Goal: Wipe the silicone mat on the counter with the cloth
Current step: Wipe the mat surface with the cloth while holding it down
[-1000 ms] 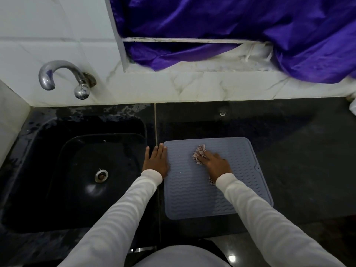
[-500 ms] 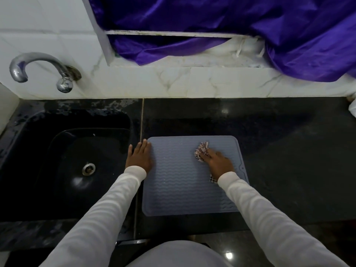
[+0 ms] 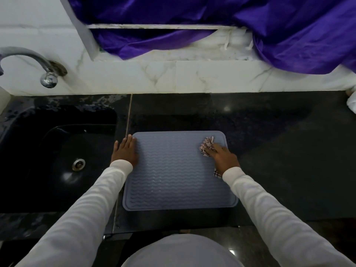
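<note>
A grey-blue silicone mat [image 3: 173, 174] with wavy ridges lies flat on the dark counter, just right of the sink. My right hand [image 3: 223, 158] presses a crumpled patterned cloth [image 3: 207, 145] onto the mat near its far right corner; a bit of cloth also shows under my wrist. My left hand [image 3: 125, 151] lies flat, fingers together, on the mat's far left edge, holding nothing.
A black sink [image 3: 57, 160] with a metal drain [image 3: 78, 164] sits left of the mat, under a chrome tap [image 3: 38, 66]. A white marble backsplash [image 3: 192, 78] runs behind. Purple fabric [image 3: 250, 26] hangs over the sill. Dark counter [image 3: 289, 151] extends right.
My right hand has slid the cloth from the mat's middle toward its far right corner. My left hand has stayed on the left edge. The camera view has shifted.
</note>
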The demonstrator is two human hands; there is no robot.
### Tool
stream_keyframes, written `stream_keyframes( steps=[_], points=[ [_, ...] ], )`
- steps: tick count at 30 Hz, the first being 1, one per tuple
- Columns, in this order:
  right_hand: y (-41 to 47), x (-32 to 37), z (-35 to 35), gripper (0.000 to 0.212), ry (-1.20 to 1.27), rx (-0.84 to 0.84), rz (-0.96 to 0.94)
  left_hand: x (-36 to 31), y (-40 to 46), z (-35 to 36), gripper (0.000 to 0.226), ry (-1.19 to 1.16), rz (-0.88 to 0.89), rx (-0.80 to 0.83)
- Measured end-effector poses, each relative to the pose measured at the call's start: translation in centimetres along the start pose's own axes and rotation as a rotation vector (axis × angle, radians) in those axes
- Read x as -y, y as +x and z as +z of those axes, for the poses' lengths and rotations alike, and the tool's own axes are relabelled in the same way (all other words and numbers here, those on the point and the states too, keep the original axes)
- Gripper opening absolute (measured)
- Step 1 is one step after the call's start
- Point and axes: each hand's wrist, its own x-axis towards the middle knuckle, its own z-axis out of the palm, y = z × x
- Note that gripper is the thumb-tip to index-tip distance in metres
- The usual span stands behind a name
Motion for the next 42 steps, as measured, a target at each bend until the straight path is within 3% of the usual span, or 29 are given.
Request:
stream_keyframes(
  steps=[5,9,13,17,19,21,24,27,29,33,36,37,40,42],
  points=[
    [-0.1,-1.5,-0.5,0.053,0.095,-0.021,0.119,-0.5,-0.3,-0.4,0.063,0.003,-0.011,0.009],
    [-0.2,-3.5,-0.5,0.068,0.052,0.011,0.137,-0.4,-0.3,-0.5,0.06,0.012,-0.014,0.01],
    [-0.6,-3.6,-0.8,0.052,-0.038,-0.065,0.101,-0.2,-0.5,-0.4,0.061,-0.007,0.003,0.011],
    [-0.6,-2.3,-0.4,0.04,0.109,-0.188,0.236,0.2,-0.4,-0.6,0.063,-0.033,0.028,0.022],
    [-0.1,-1.0,0.2,0.033,0.31,-0.249,0.369,0.5,-0.4,-0.9,0.064,-0.037,0.044,0.037],
    [0.1,0.9,-0.2,0.043,0.567,-0.324,0.5,0.7,-0.4,-1.0,0.065,-0.034,0.066,0.044],
    [0.6,6.2,-0.3,0.029,0.669,-0.371,0.343,1.2,-0.5,-1.0,0.066,-0.054,0.086,0.034],
    [1.8,13.2,0.0,0.035,0.517,-0.396,0.05,1.5,-0.6,-0.9,0.066,-0.074,0.114,0.028],
    [3.6,17.7,0.9,0.041,0.399,-0.31,-0.066,1.7,-0.5,-0.8,0.066,-0.081,0.128,0.023],
    [5.7,25.1,4.4,0.074,0.191,-0.115,-0.181,2.3,-0.2,-0.3,0.064,-0.013,0.145,0.012],
    [5.9,24.3,5.6,0.097,0.101,-0.094,-0.168,2.8,-0.2,-0.1,0.062,-0.035,0.172,-0.02],
    [5.6,23.6,5.0,0.096,0.072,-0.101,-0.169,2.9,-0.2,-0.2,0.062,-0.045,0.18,-0.03],
    [5.2,20.8,3.4,0.058,0.139,-0.119,-0.133,2.9,-0.5,-0.2,0.065,-0.052,0.193,-0.04],
    [5.1,18.6,2.9,0.048,0.118,-0.149,-0.132,2.7,-0.6,-0.4,0.067,-0.062,0.189,-0.043]
  ],
)
